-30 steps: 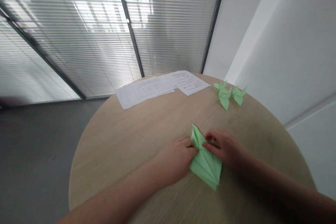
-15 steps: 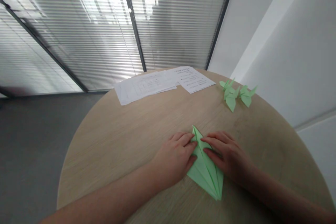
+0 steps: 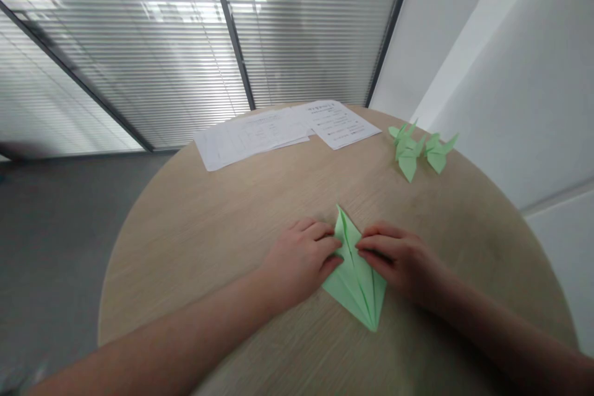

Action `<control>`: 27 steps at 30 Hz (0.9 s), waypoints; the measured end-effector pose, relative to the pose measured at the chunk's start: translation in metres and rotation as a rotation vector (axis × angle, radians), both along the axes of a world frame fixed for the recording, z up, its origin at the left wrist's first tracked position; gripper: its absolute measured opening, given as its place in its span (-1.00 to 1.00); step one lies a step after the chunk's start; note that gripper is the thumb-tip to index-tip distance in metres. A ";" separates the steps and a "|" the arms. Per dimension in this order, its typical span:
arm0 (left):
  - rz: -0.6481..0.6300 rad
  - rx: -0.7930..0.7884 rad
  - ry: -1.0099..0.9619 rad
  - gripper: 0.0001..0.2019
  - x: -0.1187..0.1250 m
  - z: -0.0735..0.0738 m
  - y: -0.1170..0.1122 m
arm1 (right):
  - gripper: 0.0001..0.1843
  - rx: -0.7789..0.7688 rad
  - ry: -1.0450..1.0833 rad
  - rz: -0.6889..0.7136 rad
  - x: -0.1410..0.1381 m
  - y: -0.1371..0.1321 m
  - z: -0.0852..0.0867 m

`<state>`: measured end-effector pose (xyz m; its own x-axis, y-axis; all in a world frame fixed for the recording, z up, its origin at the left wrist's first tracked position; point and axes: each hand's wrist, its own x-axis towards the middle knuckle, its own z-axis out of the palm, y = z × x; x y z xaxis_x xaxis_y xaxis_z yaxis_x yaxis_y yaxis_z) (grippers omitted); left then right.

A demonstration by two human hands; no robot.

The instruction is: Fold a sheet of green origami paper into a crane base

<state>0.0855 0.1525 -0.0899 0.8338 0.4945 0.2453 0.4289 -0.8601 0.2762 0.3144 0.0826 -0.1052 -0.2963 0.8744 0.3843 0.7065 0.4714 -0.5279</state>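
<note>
A light green sheet of origami paper, folded into a long diamond with creases down its middle, lies on the round table in front of me. At its left edge my left hand grips the paper, the thumb and bent fingers close together. My right hand pinches the right edge, thumb against the fingertips. The upper point and the lower point of the diamond both stick out beyond my hands. My fingers cover parts of the two side edges.
Several green paper cranes stand at the far right of the wooden table. Printed white sheets overlap near its far edge. Beyond are a glass partition with blinds and a white wall.
The view has tilted slightly, so the table sits higher in the picture. My right thumb and fingers have drawn together at the paper's right edge; my left fingers have shifted slightly outward.
</note>
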 end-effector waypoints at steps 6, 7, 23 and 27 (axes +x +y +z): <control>-0.032 0.026 -0.017 -0.81 -0.001 -0.003 0.001 | -0.82 0.035 -0.034 0.040 0.002 0.000 0.001; -0.034 0.030 -0.018 -0.81 -0.001 -0.003 0.001 | -0.81 0.041 -0.037 0.045 0.002 0.000 0.001; -0.165 0.212 0.123 -0.84 0.000 0.007 -0.014 | -0.85 0.059 -0.073 0.027 0.001 0.001 0.001; -0.188 0.226 0.153 -0.90 0.001 0.007 -0.017 | -0.92 -0.005 -0.121 -0.060 0.004 0.003 0.000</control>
